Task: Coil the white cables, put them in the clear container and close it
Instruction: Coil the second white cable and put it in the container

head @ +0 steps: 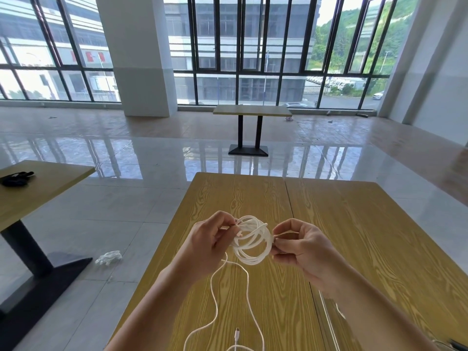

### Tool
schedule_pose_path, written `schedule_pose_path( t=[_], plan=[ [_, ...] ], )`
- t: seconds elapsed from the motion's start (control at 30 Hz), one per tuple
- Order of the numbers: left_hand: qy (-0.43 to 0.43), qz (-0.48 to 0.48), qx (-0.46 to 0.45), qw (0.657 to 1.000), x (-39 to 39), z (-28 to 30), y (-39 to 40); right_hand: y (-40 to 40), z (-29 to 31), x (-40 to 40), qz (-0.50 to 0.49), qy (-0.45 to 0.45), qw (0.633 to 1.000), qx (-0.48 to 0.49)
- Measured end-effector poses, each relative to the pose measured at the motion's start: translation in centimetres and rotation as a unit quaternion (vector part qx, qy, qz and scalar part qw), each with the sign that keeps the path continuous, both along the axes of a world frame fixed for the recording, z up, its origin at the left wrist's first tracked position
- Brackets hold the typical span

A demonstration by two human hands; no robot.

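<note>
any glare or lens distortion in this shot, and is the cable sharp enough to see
Head view: daylight from the windows throws strong glare onto the glossy floor; the wide lens bows the window frames and table edges; the coil between left hand and right hand is sharp, slightly overexposed; no motion blur.

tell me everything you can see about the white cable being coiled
The white cable is thin, round and smooth, plastic-looking. Most of it is wound into a loose bundle of several overlapping loops, held in the air above the wooden table. The left hand pinches the bundle's left side and the right hand pinches its right side. Uncoiled strands hang from the bundle and snake down over the tabletop towards the near edge, where a small white connector lies.
</note>
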State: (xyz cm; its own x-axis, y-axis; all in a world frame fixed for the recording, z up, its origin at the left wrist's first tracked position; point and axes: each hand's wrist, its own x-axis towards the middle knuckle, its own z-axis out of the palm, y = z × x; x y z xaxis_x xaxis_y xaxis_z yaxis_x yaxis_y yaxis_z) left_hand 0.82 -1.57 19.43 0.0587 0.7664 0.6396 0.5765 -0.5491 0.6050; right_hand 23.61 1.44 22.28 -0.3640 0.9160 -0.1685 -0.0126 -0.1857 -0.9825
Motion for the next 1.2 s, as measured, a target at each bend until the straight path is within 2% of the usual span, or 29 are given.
schedule_pose_path(
  t=[0.17, 0.33, 0.43, 0.5, 0.57, 0.63, 0.7, 0.8, 0.87, 0.93, 0.97, 1.03, 1.2],
  plan=[
    [-0.006, 0.000, -0.027, 1.000, -0.4, -0.2, -0.1, 0.0, -0.1, 0.5, 0.003, -0.032, 0.999, 0.033],
    [0.023, -0.030, -0.042, 0.998, -0.1, 0.1, -0.4, 0.1, 0.6, 0.3, 0.046, -0.025, 0.999, 0.006],
    [0.017, -0.061, -0.056, 0.996, 0.3, 0.3, -0.5, 0.3, 1.1, -0.2, 0.075, -0.078, 0.994, 0.023],
    [-0.013, -0.070, -0.071, 0.995, 0.8, 0.2, -0.4, 0.4, 1.1, -0.6, 0.083, -0.104, 0.990, 0.040],
    [-0.105, -0.057, -0.115, 0.986, 1.5, 0.1, -0.5, 0.4, 0.8, -0.8, 0.069, -0.098, 0.992, 0.044],
    [-0.223, -0.028, -0.164, 0.961, 2.6, -0.2, -0.8, 0.4, 0.6, -1.0, 0.045, -0.057, 0.997, 0.036],
    [-0.360, -0.022, -0.209, 0.909, 3.8, -0.7, -1.2, 0.3, 0.2, -1.4, 0.015, -0.014, 0.999, 0.026],
    [-0.575, -0.052, -0.293, 0.762, 5.4, -1.0, -1.2, 0.0, -0.5, -2.0, -0.021, 0.005, 0.999, 0.025],
    [-0.641, -0.056, -0.344, 0.684, 6.1, -0.9, -1.1, -0.3, -1.0, -2.4, -0.030, 0.011, 0.999, 0.023],
    [-0.690, -0.062, -0.356, 0.627, 6.5, -0.8, -1.0, -0.7, -1.4, -2.8, -0.028, 0.011, 0.999, 0.024],
    [-0.706, -0.062, -0.353, 0.611, 6.5, -0.8, -1.0, -0.9, -1.7, -3.0, -0.025, 0.007, 0.999, 0.026],
    [-0.713, -0.056, -0.348, 0.607, 6.5, -0.7, -0.9, -1.2, -2.0, -3.2, -0.020, -0.009, 0.999, 0.037],
    [-0.684, -0.030, -0.354, 0.638, 6.3, -1.0, -0.9, -1.7, -2.3, -3.4, -0.012, -0.073, 0.994, 0.080]
  ],
)
